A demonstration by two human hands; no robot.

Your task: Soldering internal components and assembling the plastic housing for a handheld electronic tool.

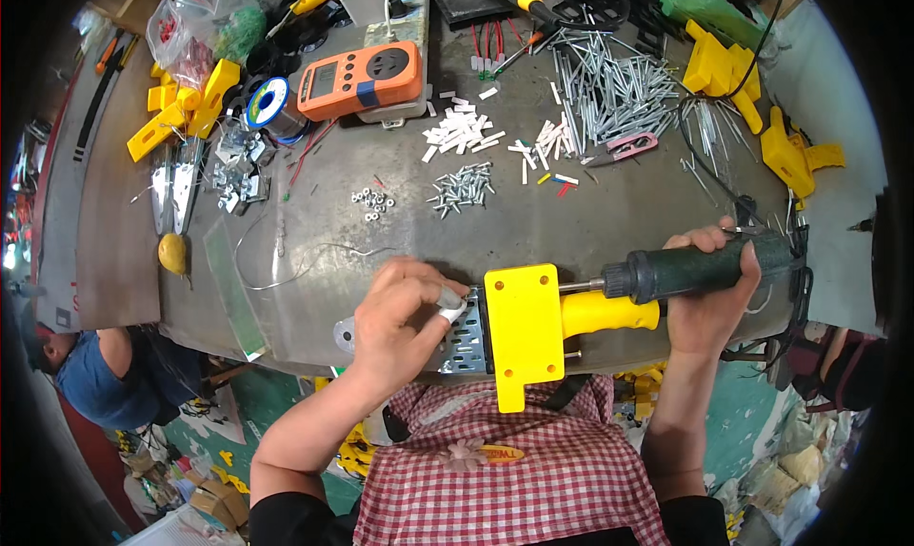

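At the table's near edge lies a yellow plastic housing (524, 327) with a yellow handle (609, 317) on its right side. A slotted metal plate (465, 344) sticks out of its left side. My left hand (400, 317) is at that plate, thumb and fingers pinched together; something whitish shows at the fingertips, too small to name. My right hand (709, 279) is wrapped round a dark electric screwdriver (695, 268), held level. Its bit points left and reaches the housing's right side, above the handle. Below the handle, a long screw (573, 356) juts from the housing.
Beyond my hands lie piles of long screws (619, 89), short screws (463, 188), nuts (373, 201) and white sleeves (462, 129). An orange meter (362, 78), a solder spool (271, 106) and yellow housings (176, 113) stand at the back. Another person (114, 375) sits at left.
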